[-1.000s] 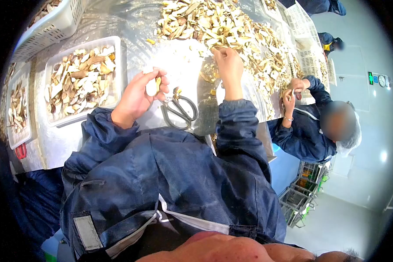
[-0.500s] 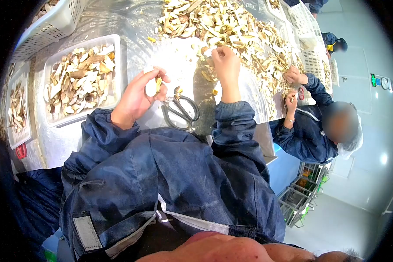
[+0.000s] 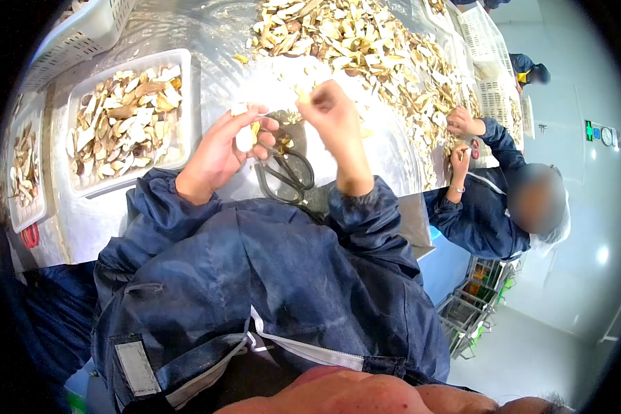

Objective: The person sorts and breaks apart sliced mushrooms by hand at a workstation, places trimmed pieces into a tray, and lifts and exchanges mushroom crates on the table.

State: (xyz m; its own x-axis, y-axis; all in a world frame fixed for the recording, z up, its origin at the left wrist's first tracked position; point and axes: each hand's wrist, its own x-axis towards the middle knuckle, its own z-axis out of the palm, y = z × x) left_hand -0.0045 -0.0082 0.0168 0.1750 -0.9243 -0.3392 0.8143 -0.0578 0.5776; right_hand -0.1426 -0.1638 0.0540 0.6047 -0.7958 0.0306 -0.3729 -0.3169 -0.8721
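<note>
Pale mushroom slices (image 3: 244, 139) are in my left hand (image 3: 217, 153), held between thumb and curled fingers. My right hand (image 3: 337, 124) is a little blurred, with its fingertips together on a small pale mushroom slice (image 3: 303, 97). It is above the table, right of my left hand. Black-handled scissors (image 3: 301, 181) lie on the metal table (image 3: 221, 76) below my hands; their blades are hard to make out. Beyond my hands spreads a large pile of sliced mushrooms (image 3: 352, 41).
A white tray (image 3: 189, 90) of mushroom slices stands at left, a smaller tray (image 3: 43, 165) beyond it. A white basket (image 3: 96, 41) sits at upper left, other baskets (image 3: 483, 38) at upper right. A co-worker (image 3: 486, 186) handles mushrooms at right; red-handled scissors (image 3: 30, 236) lie far left.
My right hand has moved left from the pile's edge, toward my left hand, with a pale slice at its fingertips. My left hand has hardly moved.
</note>
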